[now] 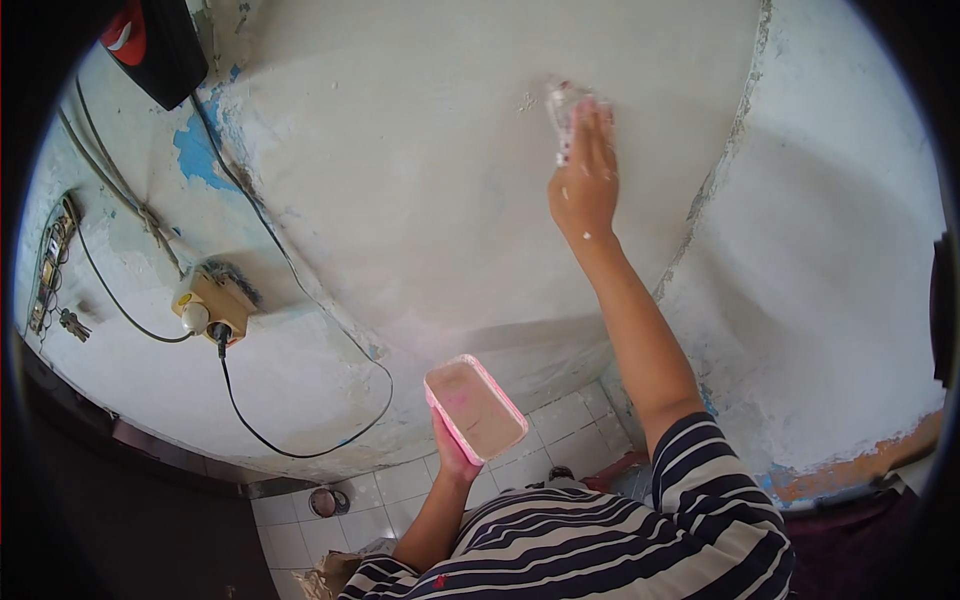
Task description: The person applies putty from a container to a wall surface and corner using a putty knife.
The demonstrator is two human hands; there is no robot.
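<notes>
My left hand (453, 448) is closed around the side of a pink rectangular plastic tub (503, 392), held low at waist height in front of the wall. Inside the tub is a pale, dull pinkish-grey layer. With my arm stretched up, my right hand (585, 195) presses a crumpled white sheet with dark red marks (560, 105) to the grey-white wall (420, 180). Motion blurs the fingers and the sheet, so whether it is cloth or plastic cannot be told. White specks dot the back of that hand and the wrist.
At left, a yellowish socket box (210, 305) carries plugs and a looping black cable (300, 455). Keys (73, 323) hang farther left. A black and red object (160, 50) is at the upper left. The adjoining wall (830, 220) stands at right. A round container (322, 502) sits on floor tiles.
</notes>
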